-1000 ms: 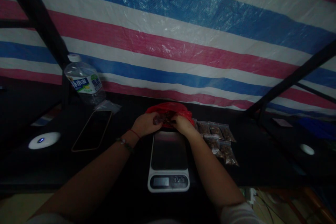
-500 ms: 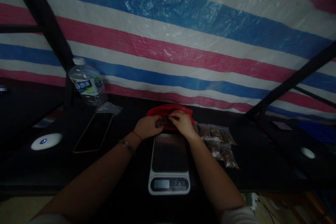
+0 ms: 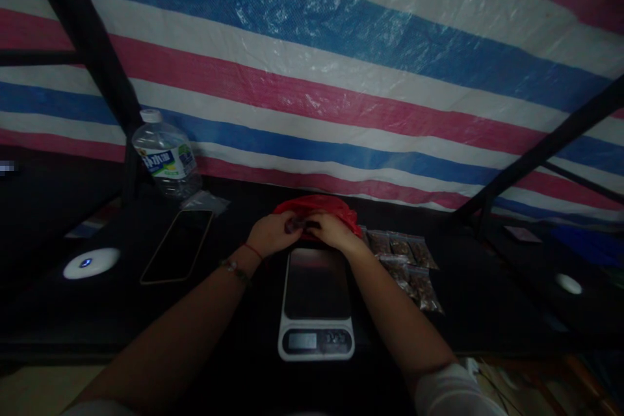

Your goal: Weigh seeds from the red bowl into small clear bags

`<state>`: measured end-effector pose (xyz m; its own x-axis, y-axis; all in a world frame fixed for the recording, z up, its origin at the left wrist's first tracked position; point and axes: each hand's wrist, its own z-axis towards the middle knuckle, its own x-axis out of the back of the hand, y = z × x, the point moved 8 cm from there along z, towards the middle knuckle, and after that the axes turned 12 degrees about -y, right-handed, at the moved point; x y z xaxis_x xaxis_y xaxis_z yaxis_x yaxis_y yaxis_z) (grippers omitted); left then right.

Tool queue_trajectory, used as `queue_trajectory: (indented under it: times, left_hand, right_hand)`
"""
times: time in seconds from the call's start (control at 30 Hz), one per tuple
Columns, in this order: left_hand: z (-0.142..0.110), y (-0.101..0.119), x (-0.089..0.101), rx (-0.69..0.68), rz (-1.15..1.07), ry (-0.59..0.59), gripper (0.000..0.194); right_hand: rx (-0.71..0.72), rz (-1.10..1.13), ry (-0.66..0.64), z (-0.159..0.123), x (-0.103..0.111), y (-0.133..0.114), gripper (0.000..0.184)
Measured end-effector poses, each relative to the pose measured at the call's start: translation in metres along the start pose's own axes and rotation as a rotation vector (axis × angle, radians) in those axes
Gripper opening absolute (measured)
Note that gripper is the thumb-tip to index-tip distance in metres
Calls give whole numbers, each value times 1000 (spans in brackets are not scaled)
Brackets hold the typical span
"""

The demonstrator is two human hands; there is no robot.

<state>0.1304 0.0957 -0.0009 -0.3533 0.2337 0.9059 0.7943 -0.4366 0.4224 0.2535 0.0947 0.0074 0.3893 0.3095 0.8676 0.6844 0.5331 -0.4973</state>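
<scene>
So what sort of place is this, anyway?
Probably a makeshift work table, perhaps indoors: a striped plastic sheet stands behind the dark tabletop, which holds a digital scale and, to its right, small filled bags laid close together.

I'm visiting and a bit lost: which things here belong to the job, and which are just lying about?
Apparently part of the job:
red bag
digital scale
filled packets
perhaps the clear plastic

Probably just lying about:
phone
bottle
lit white device
</scene>
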Motion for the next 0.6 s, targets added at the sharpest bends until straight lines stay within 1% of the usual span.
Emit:
queue_trajectory:
  times: [0.1,0.23,0.33,0.43,0.5,0.6]
  left_hand:
    - [0,-3,-1,12,-6,-5,38]
    - [0,-5,-1,31,-6,-6,36]
    - [-1,-4,0,37,4,-17,36]
    - [-1,-5,0,45,16,-15,37]
    - [0,-6,-1,61,18,-15,37]
    - [0,-7,-2,86,12,-21,37]
  right_hand:
    - [32,-47,-78,10,-10,-4,26]
    - [-14,-125,-92,15,-13,1,23]
    - [-113,-138,-108,13,-12,13,26]
    - [-229,-88,-138,9,-10,25,28]
    - [-220,-52,-132,9,-7,25,31]
    - [-133,-67,-144,13,-7,16,30]
